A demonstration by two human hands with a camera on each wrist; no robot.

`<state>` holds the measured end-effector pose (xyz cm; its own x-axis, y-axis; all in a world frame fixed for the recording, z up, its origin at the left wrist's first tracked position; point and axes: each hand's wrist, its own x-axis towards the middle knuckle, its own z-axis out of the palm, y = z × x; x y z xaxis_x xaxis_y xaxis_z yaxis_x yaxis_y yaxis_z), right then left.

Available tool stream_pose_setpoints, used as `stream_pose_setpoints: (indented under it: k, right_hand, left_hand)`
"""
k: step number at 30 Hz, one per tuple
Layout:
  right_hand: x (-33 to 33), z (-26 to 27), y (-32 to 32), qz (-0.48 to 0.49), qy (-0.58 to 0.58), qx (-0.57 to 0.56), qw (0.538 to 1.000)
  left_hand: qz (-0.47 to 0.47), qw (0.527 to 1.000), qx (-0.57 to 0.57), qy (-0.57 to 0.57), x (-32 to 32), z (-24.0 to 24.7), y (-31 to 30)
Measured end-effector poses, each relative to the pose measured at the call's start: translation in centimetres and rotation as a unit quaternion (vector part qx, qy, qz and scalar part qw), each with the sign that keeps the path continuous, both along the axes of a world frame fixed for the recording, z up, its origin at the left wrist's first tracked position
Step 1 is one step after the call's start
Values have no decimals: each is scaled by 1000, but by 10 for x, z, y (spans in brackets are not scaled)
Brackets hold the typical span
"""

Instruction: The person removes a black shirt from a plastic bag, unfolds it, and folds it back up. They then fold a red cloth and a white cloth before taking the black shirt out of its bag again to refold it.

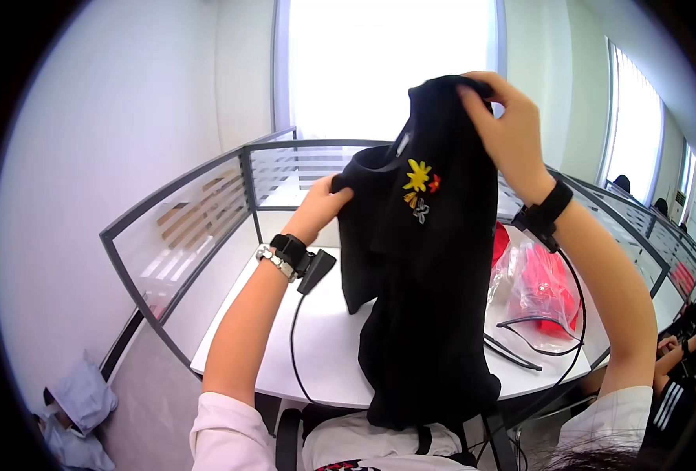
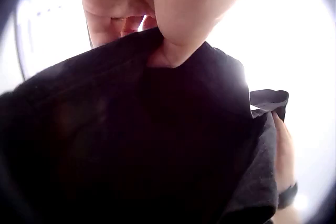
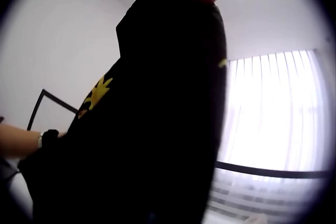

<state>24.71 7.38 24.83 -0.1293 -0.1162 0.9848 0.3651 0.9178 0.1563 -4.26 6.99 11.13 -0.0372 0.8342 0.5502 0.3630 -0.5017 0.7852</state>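
Observation:
A black T-shirt (image 1: 442,275) hangs in front of me, lifted by both hands, its lower part falling past the table's front edge. Yellow, red and grey flower motifs (image 1: 418,177) decorate it near the neckline. My left hand (image 1: 320,210) pinches one shoulder; in the left wrist view its thumb presses over the cloth's edge. Higher up, my right hand (image 1: 514,133) grips the other shoulder between thumb and fingers. At the top of the right wrist view only part of that hand shows, with dark cloth (image 3: 168,103) below it.
Behind the shirt stands a white table (image 1: 309,345) with a framed partition (image 1: 183,220) round it. Clear plastic bags with red contents (image 1: 548,286) lie on its right side, near black cables (image 1: 513,351). Another person's arm (image 1: 690,345) shows at far right. Pale bags (image 1: 81,400) sit on the floor.

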Motion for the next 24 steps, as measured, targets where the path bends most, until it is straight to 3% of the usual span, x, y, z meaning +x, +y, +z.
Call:
stream_pose_setpoints:
  k: [2, 4, 6, 7, 8, 10, 12, 14, 18, 21, 24]
  right_hand:
    - [15, 12, -2, -12, 19, -140, 990]
    - [25, 20, 7, -9, 28, -170, 985]
    - [36, 28, 7, -6, 36, -196, 980]
    - [41, 31, 5, -20, 14, -233, 972]
    - [45, 32, 4, -32, -11, -272, 962]
    - [51, 34, 1, -21, -33, -280, 959]
    - [55, 36, -10, 35, -42, -378, 924]
    - [58, 42, -16, 39, -38, -390, 919]
    - [67, 53, -17, 52, -39, -402, 913]
    - [68, 56, -21, 101, -12, -434, 895]
    - [65, 58, -31, 151, 35, -443, 883]
  left_hand:
    - [168, 975, 89, 118, -22, 15, -4]
    - [215, 961, 154, 77, -43, 24, -9]
    - [235, 962, 88, 106, -44, 51, -43]
    - [236, 953, 128, 140, -47, 57, -51]
    - [178, 948, 190, 184, -64, 61, -40]
    - [104, 991, -87, 14, -56, 90, -75]
    - [70, 987, -117, -81, -51, 104, -91]
    - [33, 967, -125, -221, -45, 117, -100]
    - [-51, 968, -129, -208, -25, 139, -130]
    - [-41, 970, -61, -232, 8, 144, -147]
    - [-107, 960, 34, -255, 35, 149, -163]
